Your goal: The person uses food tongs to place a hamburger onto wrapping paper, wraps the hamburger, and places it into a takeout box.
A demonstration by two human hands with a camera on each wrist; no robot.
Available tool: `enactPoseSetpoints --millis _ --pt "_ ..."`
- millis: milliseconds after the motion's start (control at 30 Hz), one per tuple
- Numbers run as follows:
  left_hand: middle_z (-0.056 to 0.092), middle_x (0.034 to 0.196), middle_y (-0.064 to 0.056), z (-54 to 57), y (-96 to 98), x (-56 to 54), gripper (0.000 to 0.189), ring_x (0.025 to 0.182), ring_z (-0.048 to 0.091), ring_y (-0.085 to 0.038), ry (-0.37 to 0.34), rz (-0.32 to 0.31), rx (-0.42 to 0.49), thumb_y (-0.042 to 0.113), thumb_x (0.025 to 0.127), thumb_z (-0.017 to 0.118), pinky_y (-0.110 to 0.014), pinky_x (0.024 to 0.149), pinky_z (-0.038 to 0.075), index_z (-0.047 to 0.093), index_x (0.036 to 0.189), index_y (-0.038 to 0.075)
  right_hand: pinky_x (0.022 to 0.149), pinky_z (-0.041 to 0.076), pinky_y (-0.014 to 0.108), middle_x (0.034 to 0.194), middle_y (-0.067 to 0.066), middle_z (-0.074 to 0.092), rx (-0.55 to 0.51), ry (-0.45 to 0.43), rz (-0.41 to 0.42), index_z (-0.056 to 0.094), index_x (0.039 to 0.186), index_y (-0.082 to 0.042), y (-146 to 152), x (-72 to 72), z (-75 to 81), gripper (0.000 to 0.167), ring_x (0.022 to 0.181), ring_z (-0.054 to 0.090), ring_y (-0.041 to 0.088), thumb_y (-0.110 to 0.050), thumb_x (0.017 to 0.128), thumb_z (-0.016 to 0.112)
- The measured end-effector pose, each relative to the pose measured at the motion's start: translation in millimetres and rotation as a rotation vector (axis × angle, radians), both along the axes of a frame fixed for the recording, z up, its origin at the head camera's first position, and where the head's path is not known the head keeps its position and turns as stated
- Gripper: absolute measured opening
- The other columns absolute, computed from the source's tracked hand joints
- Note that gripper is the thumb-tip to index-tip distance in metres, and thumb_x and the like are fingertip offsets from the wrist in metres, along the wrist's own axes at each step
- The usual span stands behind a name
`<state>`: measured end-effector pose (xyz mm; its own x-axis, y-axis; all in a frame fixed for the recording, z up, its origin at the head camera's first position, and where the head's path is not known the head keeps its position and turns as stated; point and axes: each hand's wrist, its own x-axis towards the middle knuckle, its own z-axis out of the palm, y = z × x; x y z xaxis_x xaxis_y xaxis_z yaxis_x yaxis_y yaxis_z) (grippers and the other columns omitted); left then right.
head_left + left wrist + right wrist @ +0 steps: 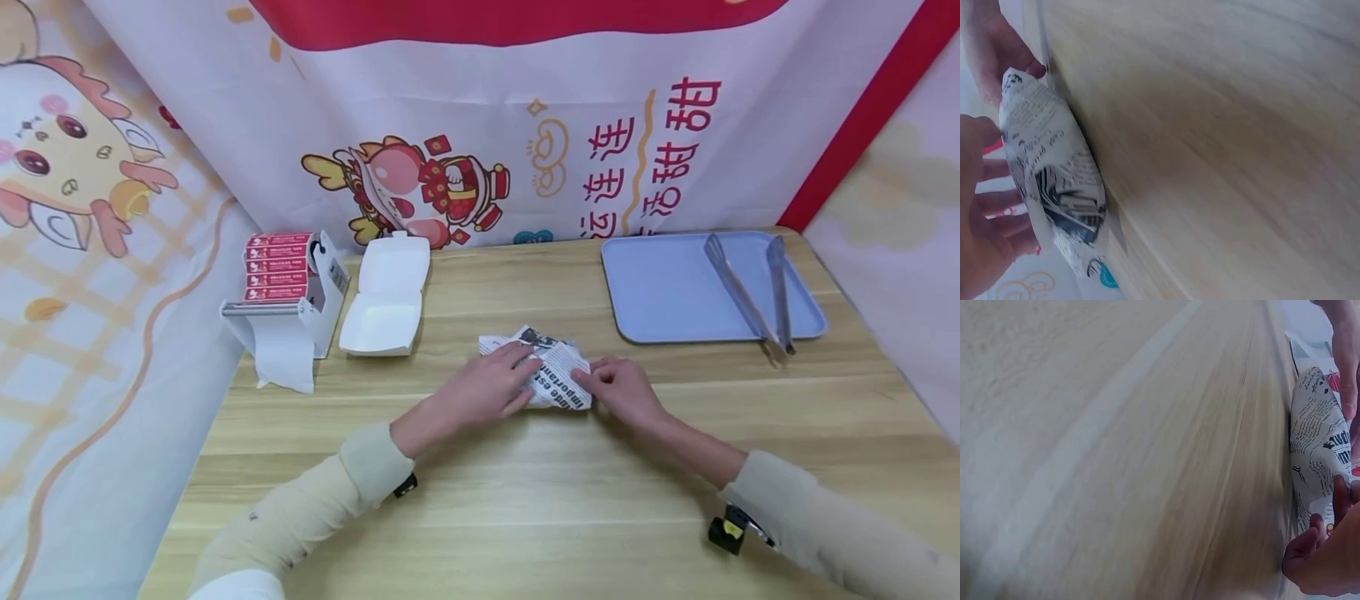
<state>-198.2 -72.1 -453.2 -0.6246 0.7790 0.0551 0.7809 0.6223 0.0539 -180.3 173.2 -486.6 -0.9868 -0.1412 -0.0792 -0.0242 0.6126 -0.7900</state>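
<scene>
A bundle wrapped in newspaper-print paper [558,382] lies on the wooden table in front of me; what is inside is hidden. My left hand [489,385] rests over its left part, fingers spread across the top. At the right end, my right hand [624,393] pinches the paper's edge between thumb and fingers. The left wrist view shows the wrapped bundle [1063,156] side on, with the fingers of the left hand [988,219] along it. In the right wrist view, the right hand [1325,559] is at the near end of the paper.
Behind the left hand stands an opened white takeaway box [384,321]. A label dispenser [322,283] with a roll of red labels [276,268] is left of it. At the back right, metal tongs [738,287] lie on a blue tray [652,292], handles over its front rim.
</scene>
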Motion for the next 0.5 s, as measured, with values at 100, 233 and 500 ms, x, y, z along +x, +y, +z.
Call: enactPoseSetpoints --millis 100,233,500 --pt "0.054 0.144 -0.012 -0.1 3.6 1.9 0.044 0.136 0.05 -0.029 -0.001 0.026 0.003 0.044 0.103 0.049 -0.045 0.102 0.052 0.055 0.135 0.015 0.065 0.046 0.028 0.079 0.007 0.066 0.022 -0.011 0.045 0.059 0.056 -0.003 5 -1.1 0.0 0.052 0.073 0.058 0.019 -0.036 0.095 0.066" --pt "0.054 0.142 -0.011 -1.1 5.3 3.0 0.041 0.134 0.051 -0.027 -0.014 0.049 0.009 0.046 0.102 0.049 -0.045 0.095 0.056 0.056 0.131 0.017 0.054 0.038 0.024 0.071 0.002 0.057 0.019 -0.076 0.097 0.066 0.075 -0.005 15 -2.2 3.3 0.038 0.063 0.047 0.015 -0.037 0.096 0.066" --pt "0.048 0.147 -0.011 0.3 8.2 1.0 0.046 0.138 0.046 -0.027 -0.055 0.084 0.0 0.049 0.101 0.049 -0.047 0.096 0.055 0.053 0.135 0.017 0.061 0.046 0.022 0.084 0.005 0.061 -0.168 -0.202 0.274 0.066 0.1 -0.003 23 0.9 3.4 0.026 0.075 0.053 0.016 -0.018 0.083 0.08"
